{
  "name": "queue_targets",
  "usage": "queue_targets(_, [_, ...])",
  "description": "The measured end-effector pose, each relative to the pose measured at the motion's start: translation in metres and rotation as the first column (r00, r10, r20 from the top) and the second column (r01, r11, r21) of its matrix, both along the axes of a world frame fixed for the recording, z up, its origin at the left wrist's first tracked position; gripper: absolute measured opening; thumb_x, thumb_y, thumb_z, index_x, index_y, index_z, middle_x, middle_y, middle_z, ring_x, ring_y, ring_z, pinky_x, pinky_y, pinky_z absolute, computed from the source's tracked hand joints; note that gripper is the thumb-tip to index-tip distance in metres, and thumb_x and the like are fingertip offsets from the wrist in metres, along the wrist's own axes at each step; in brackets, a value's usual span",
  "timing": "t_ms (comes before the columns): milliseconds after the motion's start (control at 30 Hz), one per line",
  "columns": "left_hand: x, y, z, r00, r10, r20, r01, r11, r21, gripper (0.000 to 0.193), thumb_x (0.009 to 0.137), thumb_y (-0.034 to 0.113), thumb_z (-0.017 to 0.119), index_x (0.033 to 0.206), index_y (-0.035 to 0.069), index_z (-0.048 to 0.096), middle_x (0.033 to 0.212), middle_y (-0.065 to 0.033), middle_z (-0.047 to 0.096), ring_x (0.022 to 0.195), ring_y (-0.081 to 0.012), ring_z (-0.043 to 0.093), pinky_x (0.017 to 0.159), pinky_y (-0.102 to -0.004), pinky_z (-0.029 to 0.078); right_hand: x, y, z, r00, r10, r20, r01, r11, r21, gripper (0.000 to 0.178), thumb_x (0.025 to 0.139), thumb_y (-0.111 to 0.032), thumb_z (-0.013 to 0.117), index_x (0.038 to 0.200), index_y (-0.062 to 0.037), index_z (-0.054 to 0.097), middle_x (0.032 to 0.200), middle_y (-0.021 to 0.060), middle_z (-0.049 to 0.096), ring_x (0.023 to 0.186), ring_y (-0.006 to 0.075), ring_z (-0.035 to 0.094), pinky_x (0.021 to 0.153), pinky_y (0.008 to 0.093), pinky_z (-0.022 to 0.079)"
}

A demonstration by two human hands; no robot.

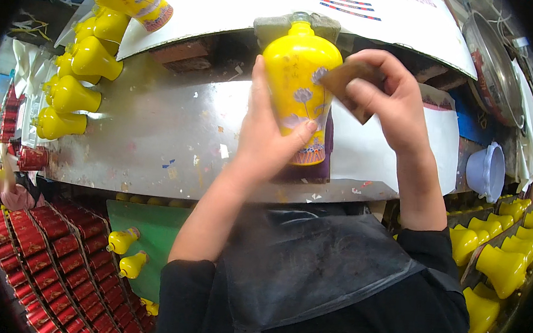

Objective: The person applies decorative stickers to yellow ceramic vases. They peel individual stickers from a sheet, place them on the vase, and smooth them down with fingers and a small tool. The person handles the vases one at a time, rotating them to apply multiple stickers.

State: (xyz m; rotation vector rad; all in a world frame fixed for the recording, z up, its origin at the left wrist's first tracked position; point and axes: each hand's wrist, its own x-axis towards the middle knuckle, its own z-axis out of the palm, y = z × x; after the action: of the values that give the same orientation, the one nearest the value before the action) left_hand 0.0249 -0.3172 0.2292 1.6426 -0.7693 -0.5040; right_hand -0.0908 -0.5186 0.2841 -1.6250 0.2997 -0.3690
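A yellow bottle [295,62] with purple lotus flowers and a patterned band at its base lies in front of me. Its clear neck points away from me and rests on a grey padded block [271,29]. My left hand [269,126] is wrapped round the bottle's left side and lower body, with the thumb across its front. In my right hand [394,98] a thin brown flat scraper-like piece [348,85] is pinched between thumb and fingers. One edge of that piece meets the bottle's right side by a flower. Dark cloth [316,173] shows under the bottle's base.
Several yellow bottles [75,94] line the table's left side. White sheets [415,22] cover a raised board at the back, bearing three thin dark strips [347,10]. A pale bucket [485,171] stands at right, near more yellow bottles [499,269]. Red boxes [52,262] fill the lower left.
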Motion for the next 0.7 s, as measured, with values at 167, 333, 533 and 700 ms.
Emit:
queue_targets(167, [0.0,0.004,-0.004,0.999,0.031,0.034,-0.031,0.999,0.007,0.122,0.081,0.026,0.083,0.164,0.002,-0.002,0.161,-0.0294,0.031,0.144,-0.0419,0.044,0.119,-0.0469,0.037,0.007,0.018,0.007,0.963,0.09,0.253,0.188,0.447,-0.875,0.031,0.085,-0.002,0.074,0.116,-0.008,0.072,0.095,0.0099,0.07,0.076,0.026,0.068,0.069,0.0357,0.056])
queue_targets(333, [0.003,0.013,-0.005,0.939,-0.025,-0.343,-0.026,0.989,-0.144,0.074,0.111,0.037,0.046,0.167,0.012,0.005,0.164,-0.0213,0.028,0.143,-0.0311,0.044,0.116,-0.0431,0.04,0.002,0.028,-0.005,0.865,0.264,0.426,0.316,0.374,-0.872,0.032,0.076,-0.007,0.078,0.107,-0.0133,0.077,0.099,0.0069,0.074,0.084,0.0235,0.072,0.068,0.034,0.058])
queue_targets(533, [0.002,0.004,0.001,0.9,-0.099,-0.424,-0.005,0.972,-0.236,0.081,0.106,0.024,0.057,0.167,0.01,0.006,0.163,-0.0209,0.031,0.145,-0.0308,0.043,0.119,-0.0435,0.037,-0.033,0.051,-0.011,0.958,0.215,0.19,-0.03,0.734,-0.679,0.026,0.083,-0.004,0.075,0.109,-0.0096,0.075,0.098,0.0092,0.071,0.091,0.0241,0.073,0.081,0.0334,0.06])
queue_targets(700, [-0.005,0.0,0.011,0.969,-0.005,-0.246,-0.042,0.981,-0.188,0.092,0.094,0.018,0.068,0.163,0.001,0.009,0.157,-0.0251,0.035,0.142,-0.035,0.045,0.118,-0.0461,0.039,-0.014,0.021,-0.007,0.968,-0.216,-0.127,0.19,0.963,-0.192,0.022,0.098,-0.015,0.064,0.115,-0.0018,0.068,0.09,0.0035,0.066,0.074,0.0084,0.06,0.07,0.0253,0.05])
